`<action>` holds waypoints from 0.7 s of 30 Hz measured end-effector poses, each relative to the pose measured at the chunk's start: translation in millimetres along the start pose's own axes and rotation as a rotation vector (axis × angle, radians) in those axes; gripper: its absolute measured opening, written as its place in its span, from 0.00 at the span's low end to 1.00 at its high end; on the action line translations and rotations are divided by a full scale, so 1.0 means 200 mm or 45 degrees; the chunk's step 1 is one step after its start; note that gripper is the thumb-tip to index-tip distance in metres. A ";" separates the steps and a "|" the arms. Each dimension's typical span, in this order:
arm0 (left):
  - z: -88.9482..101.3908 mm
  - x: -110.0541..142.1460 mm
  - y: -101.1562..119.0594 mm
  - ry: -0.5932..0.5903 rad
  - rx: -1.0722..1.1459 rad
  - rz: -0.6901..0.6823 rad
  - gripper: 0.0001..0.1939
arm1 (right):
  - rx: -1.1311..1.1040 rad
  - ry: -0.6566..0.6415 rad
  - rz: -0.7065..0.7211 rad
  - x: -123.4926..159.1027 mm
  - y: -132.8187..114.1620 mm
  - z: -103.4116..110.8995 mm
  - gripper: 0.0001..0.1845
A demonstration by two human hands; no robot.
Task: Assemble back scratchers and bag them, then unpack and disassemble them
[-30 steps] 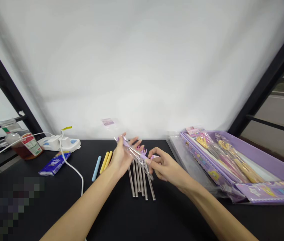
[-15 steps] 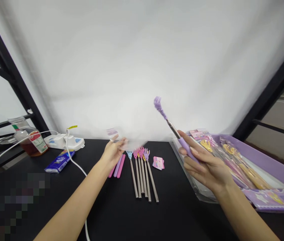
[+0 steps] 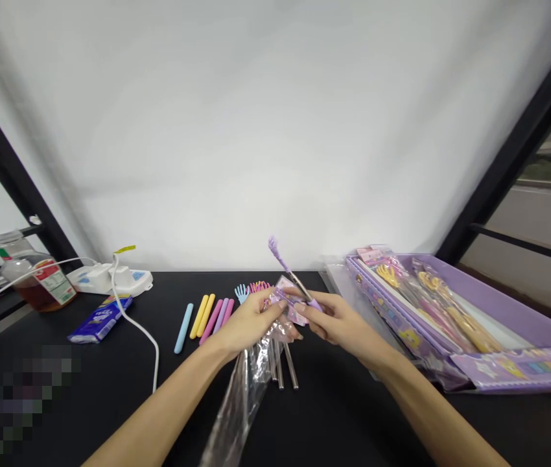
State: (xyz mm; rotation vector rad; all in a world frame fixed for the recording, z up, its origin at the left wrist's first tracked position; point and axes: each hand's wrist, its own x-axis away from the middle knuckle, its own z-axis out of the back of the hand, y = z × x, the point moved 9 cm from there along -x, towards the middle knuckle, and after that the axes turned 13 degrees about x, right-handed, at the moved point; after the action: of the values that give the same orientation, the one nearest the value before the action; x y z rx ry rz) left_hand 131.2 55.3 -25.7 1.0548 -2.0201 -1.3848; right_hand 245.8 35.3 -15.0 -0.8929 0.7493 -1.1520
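My right hand (image 3: 338,321) is closed around the purple handle of a telescopic back scratcher (image 3: 276,250), whose purple hand-shaped head points up and left. Right beside it, my left hand (image 3: 249,321) pinches a clear plastic bag (image 3: 236,412) that hangs down toward me. A small pink and purple card shows between the two hands; whether it lies inside the bag I cannot tell. Beneath them on the black table lie several back scratcher rods (image 3: 290,366) with blue and pink heads, partly covered by my left hand and the bag.
Left of my hands lie a blue handle (image 3: 184,329), yellow handles (image 3: 202,316) and pink and purple handles (image 3: 221,316). Farther left are a blue packet (image 3: 100,319), a power strip (image 3: 134,283) with a white cable, and a bottle (image 3: 37,275). A purple box (image 3: 499,301) holds bagged scratchers at right.
My right hand has brought the back scratcher left and lower. My left hand has moved right to meet it, and the bag now hangs downward. The blue and yellow handles have come into view.
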 end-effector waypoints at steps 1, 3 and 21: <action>0.00 0.00 -0.02 -0.023 0.000 0.042 0.19 | 0.055 0.089 0.028 -0.01 -0.01 0.03 0.28; -0.01 0.01 -0.04 -0.079 -0.035 0.102 0.20 | 0.164 0.253 0.068 -0.01 -0.01 0.08 0.27; 0.23 -0.01 0.06 0.457 0.055 -0.056 0.14 | 0.229 0.403 -0.309 -0.07 0.26 0.28 0.18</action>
State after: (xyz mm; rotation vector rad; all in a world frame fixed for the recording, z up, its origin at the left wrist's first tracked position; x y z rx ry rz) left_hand 94.9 85.9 -31.9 1.2717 -1.7788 -1.0833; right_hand 313.8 68.1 -35.5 -0.6694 0.7914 -1.5748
